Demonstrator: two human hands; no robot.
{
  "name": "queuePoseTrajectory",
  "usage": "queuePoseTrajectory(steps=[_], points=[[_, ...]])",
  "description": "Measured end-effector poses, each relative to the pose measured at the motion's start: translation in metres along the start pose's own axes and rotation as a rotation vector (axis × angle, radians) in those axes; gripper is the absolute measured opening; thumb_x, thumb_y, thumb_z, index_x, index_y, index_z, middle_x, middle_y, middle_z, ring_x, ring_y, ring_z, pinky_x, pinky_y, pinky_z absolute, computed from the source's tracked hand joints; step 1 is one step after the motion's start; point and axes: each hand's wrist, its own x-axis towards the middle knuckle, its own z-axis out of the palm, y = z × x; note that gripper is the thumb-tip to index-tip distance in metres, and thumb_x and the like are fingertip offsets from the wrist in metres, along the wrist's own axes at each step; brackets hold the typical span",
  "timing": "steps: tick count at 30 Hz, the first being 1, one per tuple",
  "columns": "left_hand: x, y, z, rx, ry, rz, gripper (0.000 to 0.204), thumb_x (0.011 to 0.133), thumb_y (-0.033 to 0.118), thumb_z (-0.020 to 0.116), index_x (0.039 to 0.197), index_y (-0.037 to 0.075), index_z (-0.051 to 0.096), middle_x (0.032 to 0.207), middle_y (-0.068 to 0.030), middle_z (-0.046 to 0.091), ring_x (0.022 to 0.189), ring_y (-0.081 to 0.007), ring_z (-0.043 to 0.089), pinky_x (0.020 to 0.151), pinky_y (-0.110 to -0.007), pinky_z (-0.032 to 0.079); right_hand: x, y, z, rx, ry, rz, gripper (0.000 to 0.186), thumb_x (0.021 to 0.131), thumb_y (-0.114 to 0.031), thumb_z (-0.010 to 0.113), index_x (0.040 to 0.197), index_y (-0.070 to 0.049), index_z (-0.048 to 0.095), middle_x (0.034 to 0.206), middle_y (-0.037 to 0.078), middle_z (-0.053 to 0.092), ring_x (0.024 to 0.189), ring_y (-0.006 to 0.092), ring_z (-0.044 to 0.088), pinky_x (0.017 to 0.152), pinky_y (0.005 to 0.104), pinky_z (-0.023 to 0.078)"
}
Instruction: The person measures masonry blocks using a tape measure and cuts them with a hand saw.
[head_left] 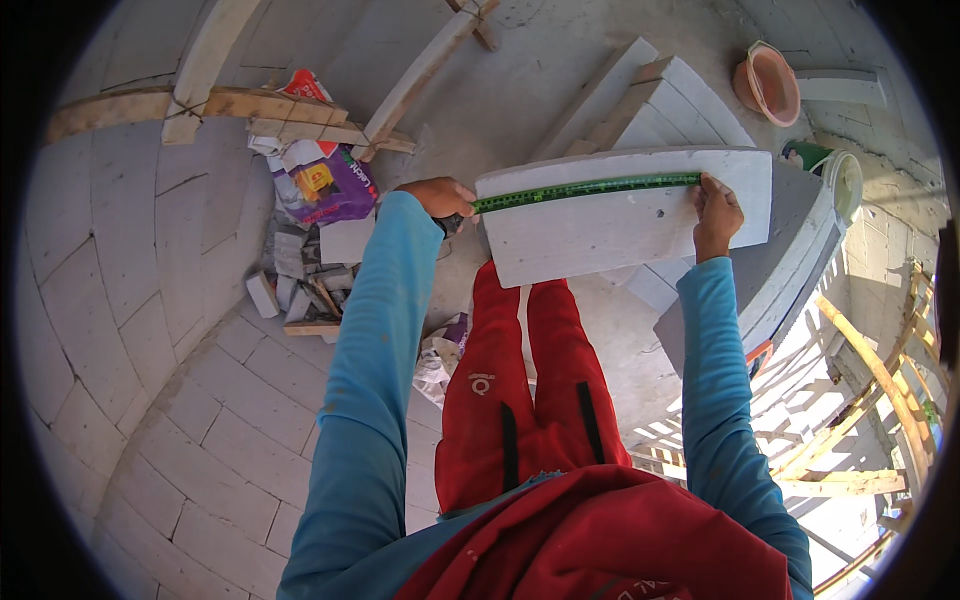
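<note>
A white aerated concrete block [590, 235] lies crosswise in front of my red-trousered legs, with a green tape measure [585, 190] stretched along its upper surface. At the block's left end, my left hand [435, 198] is closed on the tape's dark case [453, 226]. Toward the right end, my right hand [717, 215] presses its fingers on the green strip, against the block's face. More white blocks [665, 100] are stacked just beyond.
Wooden battens [120, 108] cross above bags [330, 185] and broken pieces [290, 255] on the left, beside a block wall [110, 270]. A pink bucket [760, 85] and a pale bucket [845, 190] stand right. Wooden poles [880, 370] are at lower right.
</note>
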Motion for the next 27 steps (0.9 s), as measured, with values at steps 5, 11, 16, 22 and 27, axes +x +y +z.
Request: queuePoseTrajectory(steps=[5,11,16,22,27], points=[[0.000,0.001,0.000,-0.030,-0.008,0.003,0.034,0.093,0.023,0.064,0.118,0.002,0.073,0.092,-0.0069,0.072,0.080,-0.0144,0.064,0.072,-0.029,0.049,-0.005,-0.004,0.003,0.028,0.008,0.015,0.011,0.085,0.001,0.077,0.093,0.004,0.069,0.086,0.010,0.072,0.068,0.0149,0.068,0.060,0.0236,0.057],[0.006,-0.012,-0.001,-0.044,-0.018,-0.002,0.027,0.094,0.023,0.062,0.111,0.006,0.075,0.089,-0.0067,0.072,0.074,-0.0138,0.062,0.068,-0.031,0.049,-0.005,-0.006,0.010,0.043,0.024,0.031,0.012,0.086,0.002,0.076,0.093,0.007,0.067,0.084,0.013,0.071,0.066,0.0184,0.068,0.059,0.0250,0.057],[0.006,-0.010,-0.004,-0.112,-0.048,0.023,0.028,0.094,0.022,0.063,0.111,0.003,0.073,0.091,-0.0088,0.072,0.073,-0.0144,0.061,0.066,-0.031,0.048,-0.001,-0.020,0.021,-0.010,0.014,0.004,0.011,0.087,0.000,0.076,0.089,0.006,0.068,0.084,0.013,0.071,0.065,0.0171,0.067,0.059,0.0248,0.056],[-0.002,0.002,0.007,-0.175,-0.014,-0.033,0.030,0.096,0.021,0.063,0.114,-0.003,0.070,0.088,-0.0103,0.071,0.075,-0.0171,0.066,0.068,-0.031,0.052,-0.004,-0.014,-0.001,-0.077,0.001,0.120,0.013,0.085,0.000,0.078,0.086,0.008,0.067,0.079,0.011,0.070,0.062,0.0170,0.066,0.060,0.0248,0.057],[-0.013,-0.003,0.041,-0.195,-0.092,-0.028,0.037,0.097,0.030,0.065,0.117,-0.001,0.067,0.087,-0.0070,0.069,0.073,-0.0132,0.063,0.066,-0.029,0.050,-0.020,-0.016,-0.052,-0.078,-0.046,0.163,0.014,0.086,-0.002,0.079,0.089,0.005,0.067,0.083,0.011,0.071,0.066,0.0150,0.067,0.062,0.0247,0.058]])
